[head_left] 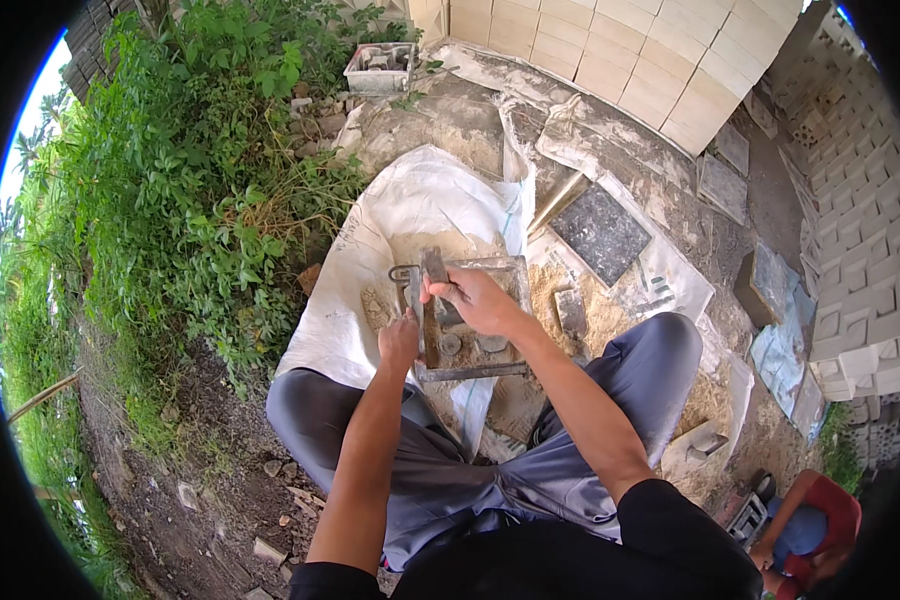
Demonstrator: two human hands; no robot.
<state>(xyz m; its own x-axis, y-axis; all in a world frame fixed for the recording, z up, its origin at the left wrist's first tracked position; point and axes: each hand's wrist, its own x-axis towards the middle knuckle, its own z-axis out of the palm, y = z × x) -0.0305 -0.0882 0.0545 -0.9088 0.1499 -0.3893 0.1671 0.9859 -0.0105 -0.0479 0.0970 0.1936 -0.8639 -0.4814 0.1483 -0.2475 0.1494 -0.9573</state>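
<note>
Between my bent knees lies a rectangular metal mould frame, with rounded grey pieces inside it. My left hand is closed at the frame's left side, around the lower end of a metal rod with a looped top. My right hand reaches over the frame, its fingers wrapped round a short grey block-like piece near the upper left corner. The hand hides part of that piece and of the frame's inside.
Under the frame spreads a white woven sheet with sandy powder. A dark square slab lies at the right, a trowel nearer me. Green plants border the left, stacked pale tiles the back. Another person crouches at lower right.
</note>
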